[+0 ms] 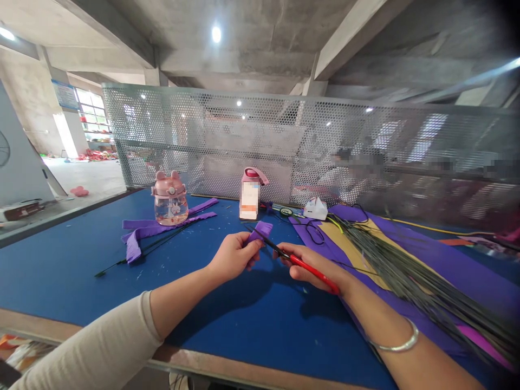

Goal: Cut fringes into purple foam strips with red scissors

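Observation:
My left hand (238, 252) pinches a small folded piece of purple paper (262, 229) above the blue table. In my right hand (306, 262) is a pair of scissors (312, 272) with red handles. The dark blades cross the purple piece just beside my left fingertips; whether they are parted is hard to make out. To the left lie purple strips (135, 241) and thin dark green stems (160, 242), some tucked behind a pink-lidded clear bottle (171, 200).
A phone (249, 201) leans upright against a pink bottle (254, 174) at the back. On the right, a bundle of green stems (390, 265) rests on tan paper (339, 244) and purple sheets (430, 252). A perforated metal screen (252, 138) borders the blue table (77, 276).

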The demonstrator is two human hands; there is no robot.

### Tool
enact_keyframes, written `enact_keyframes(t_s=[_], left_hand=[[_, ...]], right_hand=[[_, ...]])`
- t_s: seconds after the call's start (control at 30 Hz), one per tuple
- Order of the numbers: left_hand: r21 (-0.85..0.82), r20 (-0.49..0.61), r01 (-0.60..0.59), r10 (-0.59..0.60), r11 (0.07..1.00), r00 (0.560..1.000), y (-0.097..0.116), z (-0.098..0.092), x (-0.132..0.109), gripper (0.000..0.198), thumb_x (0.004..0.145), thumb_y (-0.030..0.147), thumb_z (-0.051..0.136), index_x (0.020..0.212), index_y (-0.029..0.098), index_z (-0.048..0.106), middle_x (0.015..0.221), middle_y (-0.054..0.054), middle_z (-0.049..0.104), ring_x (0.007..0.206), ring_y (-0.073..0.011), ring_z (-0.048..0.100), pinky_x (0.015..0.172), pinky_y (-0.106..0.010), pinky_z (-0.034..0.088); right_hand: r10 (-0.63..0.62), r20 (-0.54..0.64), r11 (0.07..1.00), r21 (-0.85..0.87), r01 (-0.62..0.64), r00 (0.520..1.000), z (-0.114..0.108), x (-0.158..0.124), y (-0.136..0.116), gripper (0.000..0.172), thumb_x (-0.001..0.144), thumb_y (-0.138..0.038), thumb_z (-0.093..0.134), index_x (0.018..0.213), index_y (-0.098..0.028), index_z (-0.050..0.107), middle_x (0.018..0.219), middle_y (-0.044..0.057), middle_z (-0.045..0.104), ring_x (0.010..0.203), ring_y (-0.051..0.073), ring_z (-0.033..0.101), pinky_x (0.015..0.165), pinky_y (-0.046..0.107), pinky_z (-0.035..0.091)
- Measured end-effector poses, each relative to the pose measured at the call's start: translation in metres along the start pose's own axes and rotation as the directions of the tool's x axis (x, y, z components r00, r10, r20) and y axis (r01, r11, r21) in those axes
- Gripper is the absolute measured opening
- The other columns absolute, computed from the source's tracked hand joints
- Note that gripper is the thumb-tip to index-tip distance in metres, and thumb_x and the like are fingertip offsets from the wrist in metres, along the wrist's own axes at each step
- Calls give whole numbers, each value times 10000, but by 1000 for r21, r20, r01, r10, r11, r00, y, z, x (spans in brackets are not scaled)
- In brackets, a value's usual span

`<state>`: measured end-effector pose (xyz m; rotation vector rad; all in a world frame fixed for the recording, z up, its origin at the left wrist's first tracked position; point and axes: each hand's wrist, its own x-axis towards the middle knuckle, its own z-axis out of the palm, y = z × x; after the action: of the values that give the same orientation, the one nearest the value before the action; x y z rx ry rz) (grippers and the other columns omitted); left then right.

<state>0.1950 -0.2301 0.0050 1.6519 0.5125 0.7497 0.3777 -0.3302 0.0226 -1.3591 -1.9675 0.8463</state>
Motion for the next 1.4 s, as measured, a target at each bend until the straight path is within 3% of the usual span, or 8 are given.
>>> enact_keyframes(t_s=[0.27, 0.67, 0.93, 1.17, 1.4], left_hand=[[-28, -9, -3, 3, 1000, 1000, 5, -1, -1, 275, 754, 409, 542, 664, 153, 498, 558, 23, 526, 425, -62, 463, 389, -180, 396], [-48, -6, 6, -6, 999, 1000, 1, -1, -1, 267, 768, 400, 534, 674, 152, 507, 572, 16, 542, 437, -62, 473, 387, -173, 407], [-32, 44, 61, -60, 998, 997, 2, -2, -2, 306, 769, 459, 527, 846, 165, 560, 755, -37, 618, 665, -137, 606, 396, -175, 449], [-52, -31, -5, 3, 999, 1000, -4, -2, 1, 308, 778, 479, 511, 778, 170, 514, 597, 30, 536, 448, -67, 485, 363, -160, 388], [20, -41, -22, 23, 1000, 999, -2, -3, 1, 307, 782, 475, 498, 738, 172, 504, 557, 44, 503, 427, -64, 442, 349, -163, 329]], right_hand=[[22, -138, 996, -82, -34, 990, 7, 5, 4, 566, 722, -675, 521, 915, -143, 537, 605, -54, 300, 535, 92, 231, 464, 213, 203], [70, -217, 979, -172, -109, 974, 8, 8, 1, 349, 783, -492, 561, 835, -147, 560, 597, -51, 343, 533, 85, 275, 476, 199, 267], [99, -241, 970, -194, -148, 965, 6, 7, 4, 389, 787, -528, 536, 866, -150, 578, 586, -49, 353, 522, 89, 291, 472, 203, 278], [-48, -111, 992, -119, 35, 993, -4, 3, 10, 647, 709, -727, 478, 1035, -168, 474, 734, -12, 391, 624, 123, 336, 547, 220, 320], [-1, -2, 999, -52, 1, 1000, -2, 1, 5, 663, 696, -752, 456, 1012, -169, 462, 716, -21, 371, 602, 111, 299, 524, 204, 299]])
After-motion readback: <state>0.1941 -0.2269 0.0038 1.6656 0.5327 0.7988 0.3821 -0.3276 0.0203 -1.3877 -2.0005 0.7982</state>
